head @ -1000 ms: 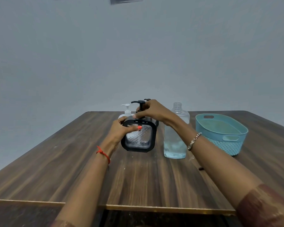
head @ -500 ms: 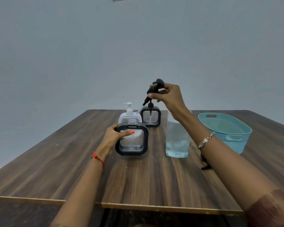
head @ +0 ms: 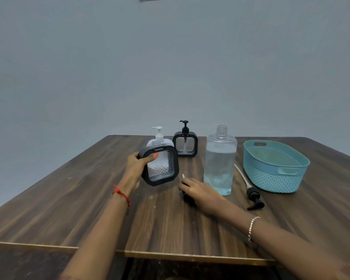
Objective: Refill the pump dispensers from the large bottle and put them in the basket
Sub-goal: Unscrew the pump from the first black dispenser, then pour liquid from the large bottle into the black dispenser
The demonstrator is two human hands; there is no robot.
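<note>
My left hand (head: 134,168) grips a black-framed square dispenser (head: 161,166) by its left side, tilted, with its neck open and no pump in it. My right hand (head: 198,190) lies low on the table between that dispenser and the large bottle, fingers curled over a black pump (head: 187,198) whose white tube tip pokes out toward the dispenser. The large clear bottle (head: 220,164) stands uncapped and mostly full of clear liquid. A teal basket (head: 271,178) sits at the right with nothing in it.
A white pump dispenser (head: 159,136) and a second black-framed dispenser (head: 185,147), both with pumps on, stand at the back. Another black pump with a long tube (head: 254,197) lies between the bottle and the basket. The wooden table (head: 69,199) ends close in front.
My right hand pulled the pump out of the dispenser, lifted it high, then brought it down to the table. My left hand tilted the dispenser.
</note>
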